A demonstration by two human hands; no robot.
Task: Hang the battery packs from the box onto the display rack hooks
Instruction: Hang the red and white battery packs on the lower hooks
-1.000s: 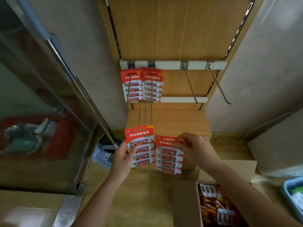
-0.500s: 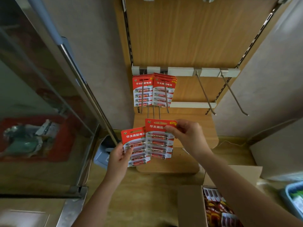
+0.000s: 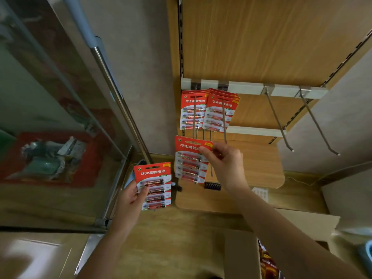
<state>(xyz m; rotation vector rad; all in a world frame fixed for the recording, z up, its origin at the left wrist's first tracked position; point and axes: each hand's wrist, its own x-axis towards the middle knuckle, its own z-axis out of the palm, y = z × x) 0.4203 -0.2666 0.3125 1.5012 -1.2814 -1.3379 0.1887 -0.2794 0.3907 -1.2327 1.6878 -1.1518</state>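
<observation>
We are raising our right hand (image 3: 225,166), pinching a red-carded blister pack of batteries (image 3: 191,164) by its top corner, so its slot is meeting the steel wire hook (image 3: 194,117) just above; threading seems next. Our left hand (image 3: 130,200) is gripping a second pack (image 3: 154,185) below.

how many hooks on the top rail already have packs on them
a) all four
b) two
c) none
b: on the top rail the two left hooks carry packs, while the two right hooks are bare.
</observation>
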